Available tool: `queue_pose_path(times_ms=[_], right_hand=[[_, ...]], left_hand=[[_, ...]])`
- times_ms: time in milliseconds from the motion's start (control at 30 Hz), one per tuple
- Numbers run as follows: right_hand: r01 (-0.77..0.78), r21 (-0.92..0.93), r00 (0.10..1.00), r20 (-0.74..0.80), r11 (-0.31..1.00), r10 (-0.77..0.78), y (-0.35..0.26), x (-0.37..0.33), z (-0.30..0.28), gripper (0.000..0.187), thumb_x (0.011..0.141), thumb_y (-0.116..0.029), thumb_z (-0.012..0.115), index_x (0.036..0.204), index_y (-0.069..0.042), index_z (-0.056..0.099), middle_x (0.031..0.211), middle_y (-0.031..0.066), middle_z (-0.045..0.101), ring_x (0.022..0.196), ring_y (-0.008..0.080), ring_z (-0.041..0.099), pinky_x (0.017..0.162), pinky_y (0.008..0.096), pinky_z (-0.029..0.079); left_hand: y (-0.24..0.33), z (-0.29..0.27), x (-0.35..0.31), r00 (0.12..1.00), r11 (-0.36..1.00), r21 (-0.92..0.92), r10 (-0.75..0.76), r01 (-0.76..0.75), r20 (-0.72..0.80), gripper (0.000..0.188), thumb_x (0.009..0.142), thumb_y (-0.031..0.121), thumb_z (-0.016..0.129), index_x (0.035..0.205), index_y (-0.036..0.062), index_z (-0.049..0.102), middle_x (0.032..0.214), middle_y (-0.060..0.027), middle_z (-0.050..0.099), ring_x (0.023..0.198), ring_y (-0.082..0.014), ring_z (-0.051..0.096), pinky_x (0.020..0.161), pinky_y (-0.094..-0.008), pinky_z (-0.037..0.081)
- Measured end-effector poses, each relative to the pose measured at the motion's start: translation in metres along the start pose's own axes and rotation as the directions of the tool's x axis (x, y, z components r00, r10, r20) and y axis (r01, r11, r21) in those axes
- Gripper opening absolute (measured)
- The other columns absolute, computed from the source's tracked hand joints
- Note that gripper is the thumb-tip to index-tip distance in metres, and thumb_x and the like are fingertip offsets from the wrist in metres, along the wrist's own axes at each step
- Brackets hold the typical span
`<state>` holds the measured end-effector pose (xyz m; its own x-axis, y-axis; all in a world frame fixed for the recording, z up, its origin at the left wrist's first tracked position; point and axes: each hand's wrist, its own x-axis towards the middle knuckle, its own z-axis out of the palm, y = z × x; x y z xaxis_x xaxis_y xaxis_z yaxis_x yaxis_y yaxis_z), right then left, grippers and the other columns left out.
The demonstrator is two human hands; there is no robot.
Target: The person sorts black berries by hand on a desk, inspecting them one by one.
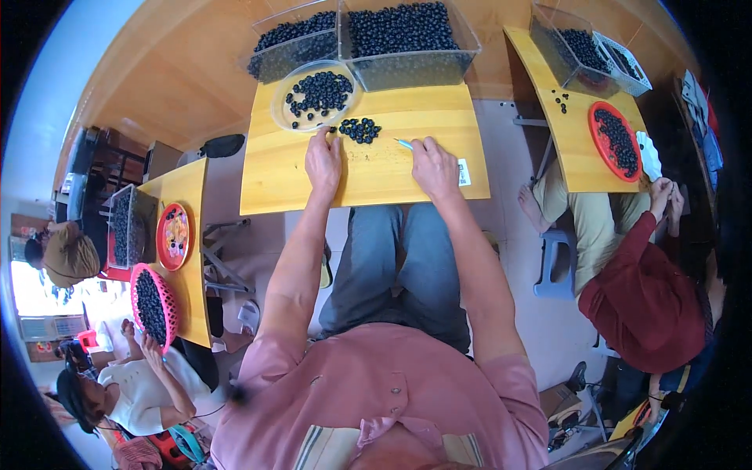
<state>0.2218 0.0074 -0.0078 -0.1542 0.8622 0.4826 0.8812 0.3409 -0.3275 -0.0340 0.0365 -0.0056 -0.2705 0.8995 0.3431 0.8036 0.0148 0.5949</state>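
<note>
On the yellow wooden table [282, 176] in front of me lies a small heap of round, shiny black beads [360, 131]. My left hand [323, 162] is closed just left of the heap, with a black bead [332, 129] at its fingertips. To the right of the heap, my right hand [435, 166] grips a thin light-blue tool shaped like a pen [404, 144], its tip toward the beads. A round clear tray [279, 102] stands beyond my left hand, with more black beads [321, 92] in it. Dark specks dot the tabletop between my hands.
Two clear bins, a left one [294, 56] and a right one [415, 70], hold black beads at the table's far edge. A white printed label [464, 172] lies right of my right hand. People sit at side tables with a pink basket [170, 301] and a red tray [597, 141].
</note>
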Motion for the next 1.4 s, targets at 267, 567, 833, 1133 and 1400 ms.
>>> queue_pose_path(times_ms=[267, 567, 833, 1133, 1400], right_hand=[[0.036, -0.017, 0.998, -0.045, 0.999, -0.037, 0.003, 0.000, 0.003, 0.012, 0.091, -0.009, 0.060, 0.098, -0.006, 0.068, 0.087, 0.0136, 0.062, 0.079, 0.0336, 0.071, 0.066, 0.0485, 0.059], [0.080, -0.029, 0.996, -0.045, 0.996, -0.081, 0.001, -0.004, 0.004, 0.010, 0.089, -0.010, 0.061, 0.096, -0.007, 0.068, 0.085, 0.0119, 0.060, 0.078, 0.0315, 0.069, 0.066, 0.0459, 0.057], [0.073, -0.046, 0.995, -0.060, 0.996, -0.076, 0.001, -0.001, 0.005, 0.013, 0.092, -0.010, 0.065, 0.104, -0.009, 0.070, 0.083, 0.0097, 0.057, 0.075, 0.0299, 0.067, 0.063, 0.0449, 0.055], [0.099, -0.054, 0.992, -0.069, 0.994, -0.102, -0.003, -0.001, 0.000, 0.010, 0.089, -0.008, 0.063, 0.098, -0.007, 0.066, 0.082, 0.0096, 0.058, 0.075, 0.0277, 0.068, 0.062, 0.0425, 0.056], [0.088, -0.069, 0.996, -0.017, 0.994, -0.090, 0.001, -0.001, 0.003, 0.010, 0.091, -0.012, 0.063, 0.100, -0.009, 0.067, 0.084, 0.0095, 0.059, 0.075, 0.0282, 0.068, 0.062, 0.0434, 0.056]], left_hand=[[-0.011, 0.001, 0.017, 0.982, 0.968, 0.161, 0.187, -0.190, 0.034, 0.031, 0.099, 0.029, 0.068, 0.123, 0.0096, 0.070, 0.106, -0.0200, 0.075, 0.093, -0.0418, 0.072, 0.073, -0.0514, 0.055], [-0.003, -0.007, -0.007, 1.000, 0.999, -0.044, 0.000, 0.000, 0.008, 0.027, 0.091, 0.017, 0.079, 0.111, 0.0008, 0.073, 0.086, -0.0185, 0.070, 0.075, -0.0356, 0.067, 0.072, -0.0465, 0.054], [-0.004, -0.010, -0.008, 0.992, 0.987, -0.120, 0.097, -0.106, -0.084, 0.023, 0.088, 0.014, 0.082, 0.104, 0.0006, 0.072, 0.100, -0.0185, 0.069, 0.087, -0.0335, 0.068, 0.080, -0.0436, 0.054], [0.040, 0.009, -0.047, 0.995, 0.783, -0.617, -0.031, 0.080, 0.090, 0.018, 0.088, -0.003, 0.075, 0.105, 0.0013, 0.077, 0.105, -0.0084, 0.070, 0.086, -0.0139, 0.065, 0.077, -0.0276, 0.054], [0.049, 0.026, -0.052, 0.991, 0.813, -0.582, 0.052, 0.029, 0.121, 0.018, 0.088, 0.002, 0.079, 0.106, 0.0007, 0.077, 0.102, -0.0108, 0.069, 0.079, -0.0167, 0.067, 0.074, -0.0297, 0.056]])
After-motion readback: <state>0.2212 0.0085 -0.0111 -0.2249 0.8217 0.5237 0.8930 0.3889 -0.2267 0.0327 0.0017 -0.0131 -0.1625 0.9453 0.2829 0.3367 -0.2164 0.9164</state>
